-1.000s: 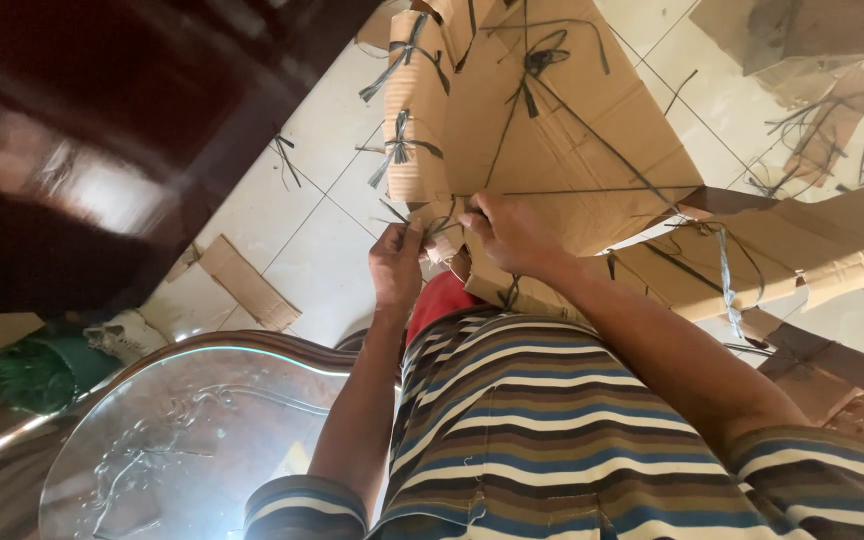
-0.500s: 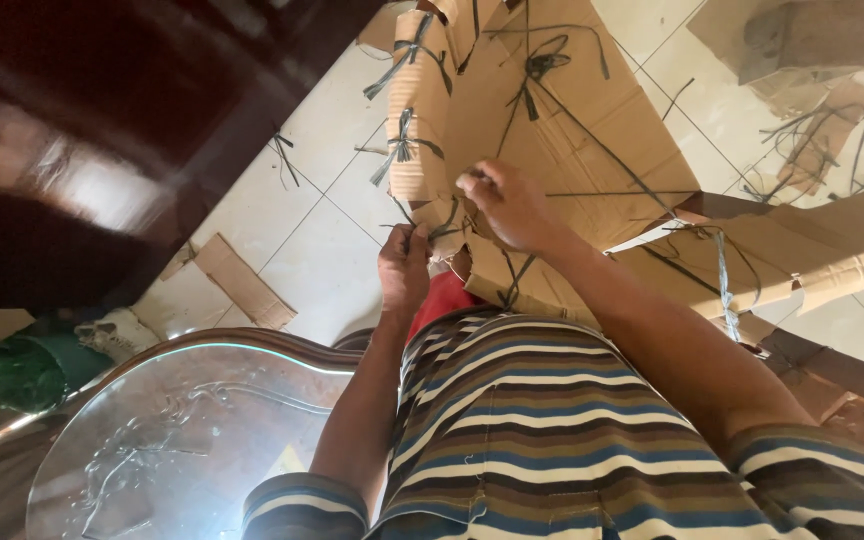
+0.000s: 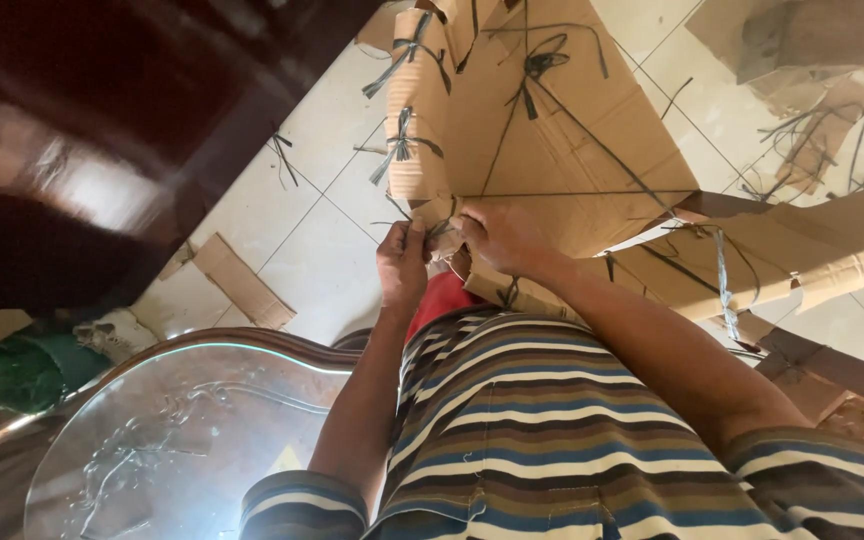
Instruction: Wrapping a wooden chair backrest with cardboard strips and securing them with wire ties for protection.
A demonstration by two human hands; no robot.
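I am seeing both hands working at the near corner of a cardboard bundle (image 3: pixel 562 130) lying on the tiled floor (image 3: pixel 322 250). My left hand (image 3: pixel 402 262) is pinching a dark string (image 3: pixel 430 228) at the cardboard's edge, fingers closed on it. My right hand (image 3: pixel 502 235) is gripping the same corner, fingers curled. A glass-topped table (image 3: pixel 162 440) is sitting just beside my striped shirt (image 3: pixel 552 430).

Beyond the fingers (image 3: pixel 414 243), passage is blocked by the tied cardboard bundle (image 3: pixel 552 130); bare floor tile (image 3: pixel 322 250) is left open to their left, bounded by dark wooden furniture (image 3: pixel 102 130).
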